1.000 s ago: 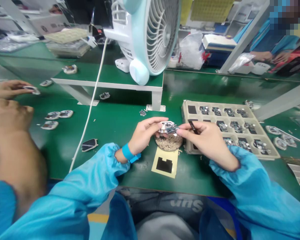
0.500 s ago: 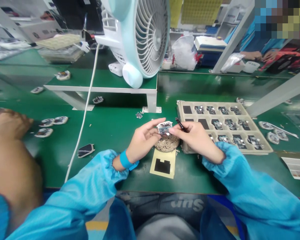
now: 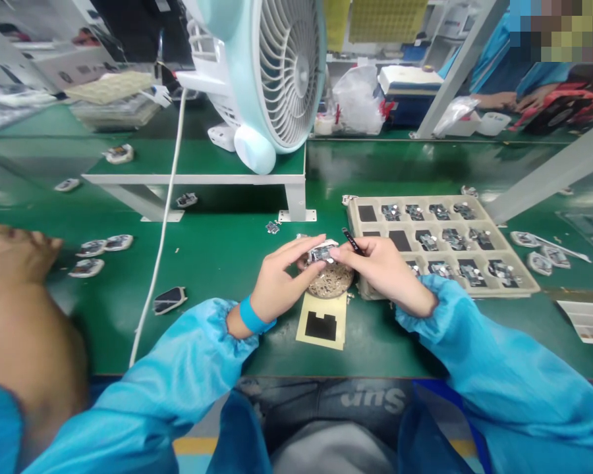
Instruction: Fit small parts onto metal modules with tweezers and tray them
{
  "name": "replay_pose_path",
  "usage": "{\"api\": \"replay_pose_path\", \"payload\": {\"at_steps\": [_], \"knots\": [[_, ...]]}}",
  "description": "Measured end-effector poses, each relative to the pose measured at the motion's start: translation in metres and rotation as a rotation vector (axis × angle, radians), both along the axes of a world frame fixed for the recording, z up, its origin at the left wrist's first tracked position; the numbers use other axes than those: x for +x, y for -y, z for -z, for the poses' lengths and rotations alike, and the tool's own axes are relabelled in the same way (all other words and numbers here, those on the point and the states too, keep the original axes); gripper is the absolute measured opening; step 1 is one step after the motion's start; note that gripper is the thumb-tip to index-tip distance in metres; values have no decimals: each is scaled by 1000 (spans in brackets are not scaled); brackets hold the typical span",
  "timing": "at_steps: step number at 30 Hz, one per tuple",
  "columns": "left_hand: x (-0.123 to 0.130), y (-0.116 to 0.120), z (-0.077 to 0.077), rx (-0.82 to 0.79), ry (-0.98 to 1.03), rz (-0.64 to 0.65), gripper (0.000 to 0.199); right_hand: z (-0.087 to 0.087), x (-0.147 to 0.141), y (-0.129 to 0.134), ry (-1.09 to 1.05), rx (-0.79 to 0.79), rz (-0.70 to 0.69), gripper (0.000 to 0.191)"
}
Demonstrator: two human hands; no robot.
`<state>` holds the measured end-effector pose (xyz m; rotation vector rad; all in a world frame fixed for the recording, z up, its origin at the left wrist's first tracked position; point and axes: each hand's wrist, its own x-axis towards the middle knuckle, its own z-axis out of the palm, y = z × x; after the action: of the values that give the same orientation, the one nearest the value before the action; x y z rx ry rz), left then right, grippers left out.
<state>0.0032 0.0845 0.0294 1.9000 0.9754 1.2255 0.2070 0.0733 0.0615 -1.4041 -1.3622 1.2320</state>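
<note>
Between the fingers of my left hand (image 3: 279,280) is a small white-framed device housing with a circuit board inside (image 3: 321,252). My right hand (image 3: 383,266) keeps black tweezers (image 3: 352,241) in its grip, their dark end pointing up and left, while its thumb and fingertip touch the housing's right side. Directly under the housing lies a round speckled pad (image 3: 330,283). Closer to me is a pale yellow sheet (image 3: 302,326) bearing a black cut-shape sticker (image 3: 321,325).
Right of my hands sits a beige compartment tray (image 3: 518,280) with several circuit boards. A fan (image 3: 257,85) stands on a raised shelf (image 3: 197,178), its white cable (image 3: 164,237) crossing the table. Several housings (image 3: 86,268) lie left, near another person's arm (image 3: 24,316). More housings (image 3: 539,263) lie right.
The housing has tilted and sits lower between my fingers, with my left hand wrapped further around it. My right hand stays at its side, tweezers still held. The whole view has shifted slightly.
</note>
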Motion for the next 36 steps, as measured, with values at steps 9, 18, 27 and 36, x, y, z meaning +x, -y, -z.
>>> {"api": "replay_pose_path", "payload": {"at_steps": [9, 18, 27, 36], "knots": [[-3, -2, 3, 12, -18, -17, 44, -4, -1, 0, -11, -5, -7, 41], [-1, -2, -1, -244, 171, 29, 50, 7, -2, 0, 39, 165, 27, 30], [1, -5, -6, -578, 404, 170, 58, 14, -7, 2, 0, 300, 49, 31], [2, 0, -9, -516, 427, 148, 55, 15, -7, 1, -71, 336, 29, 35]]}}
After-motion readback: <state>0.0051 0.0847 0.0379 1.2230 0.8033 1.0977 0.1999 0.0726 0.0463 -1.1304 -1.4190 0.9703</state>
